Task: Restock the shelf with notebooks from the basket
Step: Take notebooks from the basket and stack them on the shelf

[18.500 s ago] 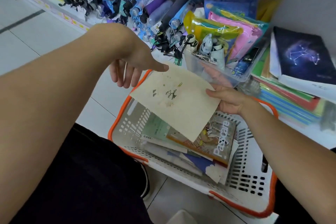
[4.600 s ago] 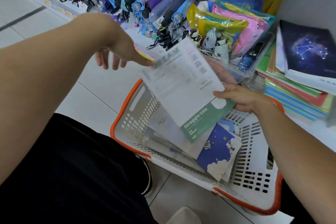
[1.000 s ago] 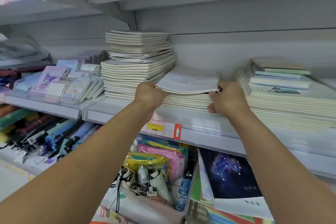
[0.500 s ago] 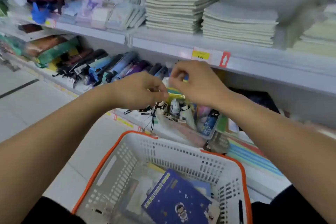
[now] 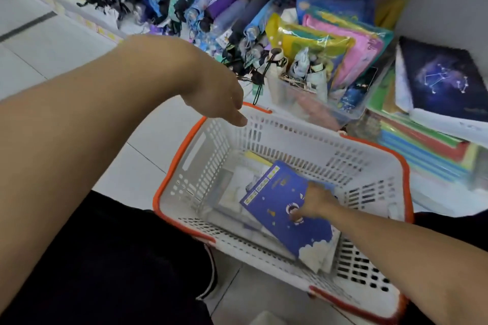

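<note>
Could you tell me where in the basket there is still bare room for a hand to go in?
The basket is bare along its far wall and right end, beyond the blue notebook. The near-left part is crowded with pale notebooks. The right hand rests on the blue notebook; the left hand hovers above the far-left rim.

Even, diffuse light fills the head view, bright and slightly cool, with no clear single source. Shadows are soft; the dark trousers (image 5: 105, 266) read almost black without detail. Small glints show on the plastic folder sleeves (image 5: 330, 39). Motion blur softens the whole picture, most over the umbrellas (image 5: 211, 8) and the basket (image 5: 264, 129). Wide-angle distortion bends the edges and swells the left forearm (image 5: 79, 119).
</note>
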Tool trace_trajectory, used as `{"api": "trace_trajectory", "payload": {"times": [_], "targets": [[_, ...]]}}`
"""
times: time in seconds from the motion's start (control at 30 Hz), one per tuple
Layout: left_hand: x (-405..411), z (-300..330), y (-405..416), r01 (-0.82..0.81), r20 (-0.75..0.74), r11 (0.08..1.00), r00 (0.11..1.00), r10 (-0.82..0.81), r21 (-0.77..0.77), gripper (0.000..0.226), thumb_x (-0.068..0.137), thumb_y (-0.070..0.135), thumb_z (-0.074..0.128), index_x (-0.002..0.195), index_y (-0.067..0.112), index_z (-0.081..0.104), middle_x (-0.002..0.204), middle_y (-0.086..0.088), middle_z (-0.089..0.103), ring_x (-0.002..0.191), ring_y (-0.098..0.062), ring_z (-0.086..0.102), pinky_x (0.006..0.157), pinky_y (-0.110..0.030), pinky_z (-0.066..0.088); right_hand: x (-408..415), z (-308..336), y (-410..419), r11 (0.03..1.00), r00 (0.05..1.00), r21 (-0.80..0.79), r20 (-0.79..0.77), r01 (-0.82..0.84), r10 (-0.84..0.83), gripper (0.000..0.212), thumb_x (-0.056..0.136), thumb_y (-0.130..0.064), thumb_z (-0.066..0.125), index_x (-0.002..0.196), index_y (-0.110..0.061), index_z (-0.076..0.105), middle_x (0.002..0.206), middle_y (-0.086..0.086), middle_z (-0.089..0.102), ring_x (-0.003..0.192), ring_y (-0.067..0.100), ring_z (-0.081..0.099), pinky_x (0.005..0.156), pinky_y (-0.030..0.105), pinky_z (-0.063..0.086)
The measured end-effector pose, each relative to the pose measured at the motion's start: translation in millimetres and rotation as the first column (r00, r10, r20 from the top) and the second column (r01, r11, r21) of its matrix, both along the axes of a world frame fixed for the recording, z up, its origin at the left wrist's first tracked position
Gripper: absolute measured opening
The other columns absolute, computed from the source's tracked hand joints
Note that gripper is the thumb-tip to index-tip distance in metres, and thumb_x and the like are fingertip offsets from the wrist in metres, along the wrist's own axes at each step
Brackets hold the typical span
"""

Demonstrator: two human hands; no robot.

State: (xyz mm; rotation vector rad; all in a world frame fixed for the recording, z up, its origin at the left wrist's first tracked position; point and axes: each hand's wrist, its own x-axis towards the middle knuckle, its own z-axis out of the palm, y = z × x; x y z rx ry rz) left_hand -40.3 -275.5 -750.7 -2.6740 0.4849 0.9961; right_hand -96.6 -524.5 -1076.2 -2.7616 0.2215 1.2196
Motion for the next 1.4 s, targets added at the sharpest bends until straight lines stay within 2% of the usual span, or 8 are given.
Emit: {"api": "trace_trajectory", "payload": {"times": [0.2, 0.43, 0.67, 0.8, 1.0, 1.17, 1.3, 1.4], "targets": [[5, 1, 8, -0.049, -0.017, 0.993, 0.999, 0.047, -0.112, 0.052, 0.095, 0.057, 0.045, 0.136, 0.025, 0.051, 0.124, -0.004, 0.061, 0.105, -0.022, 0.061, 0.098, -0.045, 0.05, -2, -12, -1, 0.998, 0.98, -0.015, 0.189, 0.06, -0.056, 0.099, 0.058, -0.06, 0.089, 0.135, -0.015, 0.047, 0.146, 0.01, 0.039, 0.128, 0.031, 0.048, 0.097, 0.043, 0.05], [6, -3, 7, -0.11, -0.059, 0.981, 0.993, 0.102, -0.162, 0.05, 0.093, 0.057, 0.048, 0.133, 0.027, 0.053, 0.094, 0.01, 0.059, 0.088, -0.01, 0.06, 0.096, -0.043, 0.051, -3, -13, -12, 0.991, 0.981, -0.013, 0.149, 0.13, -0.127, 0.116, 0.052, -0.066, 0.088, 0.14, -0.014, 0.035, 0.143, 0.01, 0.034, 0.135, 0.03, 0.039, 0.098, 0.042, 0.048], [15, -5, 13, -0.175, -0.08, 0.967, 0.983, 0.163, -0.186, 0.046, 0.092, 0.056, 0.05, 0.129, 0.028, 0.056, 0.09, 0.01, 0.063, 0.084, -0.006, 0.061, 0.088, -0.036, 0.052, 27, 1, -13, 0.892, 0.988, 0.448, 0.101, 0.063, -0.121, 0.03, 0.092, -0.023, 0.073, 0.075, -0.014, 0.05, 0.08, 0.004, 0.051, 0.071, 0.022, 0.057, 0.065, 0.028, 0.043], [26, -9, 24, -0.246, -0.117, 0.958, 0.966, 0.23, -0.149, 0.058, 0.088, 0.061, 0.053, 0.134, 0.025, 0.053, 0.111, 0.005, 0.064, 0.096, -0.014, 0.065, 0.085, -0.038, 0.056, 54, 49, 0, 0.611, 0.964, 0.753, -0.123, 0.245, -0.234, 0.038, 0.095, -0.006, 0.065, 0.133, -0.007, 0.059, 0.106, -0.011, 0.068, 0.108, 0.01, 0.065, 0.073, 0.008, 0.05], [32, -4, 55, -0.565, -0.085, 0.811, 0.825, 0.559, -0.148, 0.135, 0.028, 0.094, 0.062, 0.141, 0.023, 0.043, 0.116, -0.003, 0.057, 0.098, -0.03, 0.065, 0.08, -0.04, 0.055, 91, 132, 18, -0.162, 0.799, 0.943, -0.333, 0.292, -0.5, 0.035, 0.102, -0.007, 0.047, 0.136, -0.013, 0.056, 0.121, 0.004, 0.071, 0.107, 0.02, 0.069, 0.098, 0.042, 0.054], [18, -10, 54, -0.656, -0.405, 0.631, 0.753, 0.518, -0.414, 0.079, 0.059, 0.08, 0.068, 0.123, 0.034, 0.064, 0.117, 0.002, 0.071, 0.092, -0.03, 0.073, 0.078, -0.041, 0.059, 102, 166, 55, -0.437, 0.789, 0.878, -0.405, 0.195, -0.462, 0.026, 0.104, -0.01, 0.048, 0.118, -0.019, 0.067, 0.113, 0.001, 0.075, 0.101, 0.018, 0.072, 0.083, 0.037, 0.06], [24, -13, 43, -0.625, -0.308, 0.452, 0.743, 0.594, -0.637, 0.02, 0.093, 0.027, 0.063, 0.111, 0.018, 0.068, 0.094, 0.0, 0.078, 0.08, -0.022, 0.075, 0.058, -0.036, 0.061, 94, 134, 72, -0.293, 0.801, 0.885, -0.456, 0.362, -0.388, 0.031, 0.102, -0.039, 0.051, 0.104, -0.021, 0.076, 0.107, 0.005, 0.073, 0.098, 0.024, 0.071, 0.08, 0.041, 0.06], [29, -9, 39, -0.575, -0.064, 0.603, 0.751, 0.657, -0.553, 0.012, 0.095, 0.022, 0.061, 0.096, 0.011, 0.065, 0.07, -0.004, 0.074, 0.052, -0.019, 0.071, 0.041, -0.029, 0.054, 69, 71, 56, 0.53, 0.922, 0.769, -0.197, 0.356, -0.333, 0.052, 0.095, -0.058, 0.054, 0.12, -0.014, 0.063, 0.116, 0.011, 0.066, 0.122, 0.033, 0.06, 0.095, 0.048, 0.054]]}}
